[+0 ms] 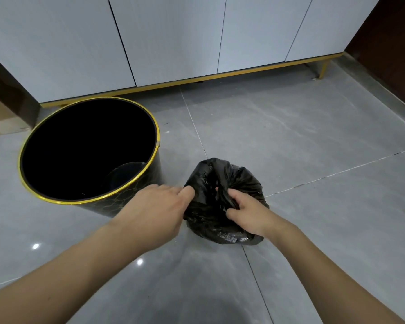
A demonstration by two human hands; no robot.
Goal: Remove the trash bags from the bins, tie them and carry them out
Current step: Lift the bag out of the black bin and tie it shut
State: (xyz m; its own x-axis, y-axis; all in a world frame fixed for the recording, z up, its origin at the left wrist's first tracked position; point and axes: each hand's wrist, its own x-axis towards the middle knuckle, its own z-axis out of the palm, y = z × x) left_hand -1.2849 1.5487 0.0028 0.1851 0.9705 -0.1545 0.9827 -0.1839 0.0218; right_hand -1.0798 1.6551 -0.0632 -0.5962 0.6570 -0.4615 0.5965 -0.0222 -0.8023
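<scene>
A black trash bag [232, 181] sits on the grey tiled floor, to the right of a round black bin [89, 202] with a gold rim. The bin has no bag in it and its inside is dark. My left hand [159, 206] grips the bag's left edge with the fingertips. My right hand [243, 209] is closed on a bunched fold of plastic near the bag's top middle. The bag's mouth looks gathered but loose between my hands.
White cabinet doors [173, 38] with a gold base strip and a gold leg [324, 70] run along the back. A dark wooden panel [388, 43] stands at the right, and another dark edge at the far left. Grey tile floor [302, 136] spreads to the right.
</scene>
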